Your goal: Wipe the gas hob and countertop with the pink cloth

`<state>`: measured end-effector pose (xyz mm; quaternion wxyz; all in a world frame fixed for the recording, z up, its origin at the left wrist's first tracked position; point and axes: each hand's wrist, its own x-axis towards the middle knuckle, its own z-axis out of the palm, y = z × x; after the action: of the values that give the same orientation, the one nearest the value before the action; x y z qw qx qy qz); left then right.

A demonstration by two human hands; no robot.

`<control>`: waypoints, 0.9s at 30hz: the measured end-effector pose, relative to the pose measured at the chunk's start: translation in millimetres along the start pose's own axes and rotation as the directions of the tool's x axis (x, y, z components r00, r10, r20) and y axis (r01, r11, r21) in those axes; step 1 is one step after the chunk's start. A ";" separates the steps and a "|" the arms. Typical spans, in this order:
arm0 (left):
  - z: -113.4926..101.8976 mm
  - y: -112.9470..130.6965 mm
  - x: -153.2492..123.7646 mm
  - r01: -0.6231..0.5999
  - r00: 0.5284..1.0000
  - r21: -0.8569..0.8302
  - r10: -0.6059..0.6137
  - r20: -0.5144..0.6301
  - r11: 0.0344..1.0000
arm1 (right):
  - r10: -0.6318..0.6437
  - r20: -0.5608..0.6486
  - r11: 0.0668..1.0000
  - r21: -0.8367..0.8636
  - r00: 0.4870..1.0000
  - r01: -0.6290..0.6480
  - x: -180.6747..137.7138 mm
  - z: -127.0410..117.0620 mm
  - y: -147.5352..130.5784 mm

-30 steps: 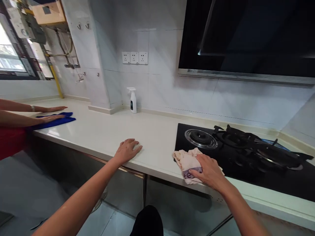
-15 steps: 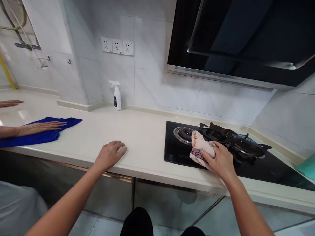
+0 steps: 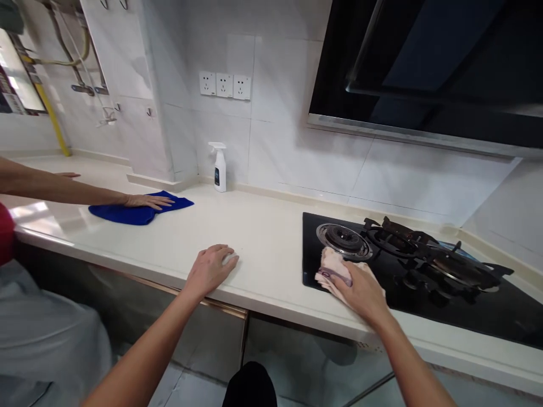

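My right hand (image 3: 358, 289) presses a crumpled pinkish-white cloth (image 3: 332, 267) onto the black glass of the gas hob (image 3: 466, 308), at its front left corner just below the bare left burner (image 3: 344, 239). The fingers curl over the cloth. My left hand (image 3: 211, 268) lies flat and open on the cream countertop (image 3: 263, 237), near its front edge, holding nothing.
At the left another person's hand (image 3: 146, 200) rests on a blue cloth (image 3: 127, 213) on the same counter. A white spray bottle (image 3: 219, 167) stands by the tiled wall. Black pan supports (image 3: 428, 251) cover the hob's right burners. A dark range hood (image 3: 424, 68) hangs above.
My right hand has slid the cloth back toward the hob's front left corner. The other person's blue cloth has moved right along the counter. My left hand stays put.
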<state>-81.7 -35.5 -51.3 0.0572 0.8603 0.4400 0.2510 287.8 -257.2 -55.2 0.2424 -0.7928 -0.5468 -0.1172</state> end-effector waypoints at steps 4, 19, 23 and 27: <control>-3.0 0.5 1.5 0.017 1.000 -0.022 -0.017 -0.005 1.000 | -0.024 -0.033 0.975 0.222 0.999 0.031 -8.4 14.9 -71.6; -1.2 -11.9 8.0 0.041 0.999 -0.013 -0.041 0.015 0.999 | -0.390 -0.107 0.877 0.259 0.915 0.404 -52.5 17.5 -123.4; -2.4 -12.8 9.8 0.045 0.998 0.001 -0.045 0.037 0.999 | -0.297 -0.239 0.938 0.108 0.924 0.329 -76.7 3.9 -47.3; -2.2 -14.7 12.2 0.047 0.997 0.024 -0.048 0.051 0.999 | -0.125 -0.324 0.991 -0.080 0.938 0.105 -98.9 -17.0 46.2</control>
<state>-87.4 -17.3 -49.4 0.0646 0.8564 0.4617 0.2220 294.7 -359.2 -97.0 0.2983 -0.7360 -0.5402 -0.2785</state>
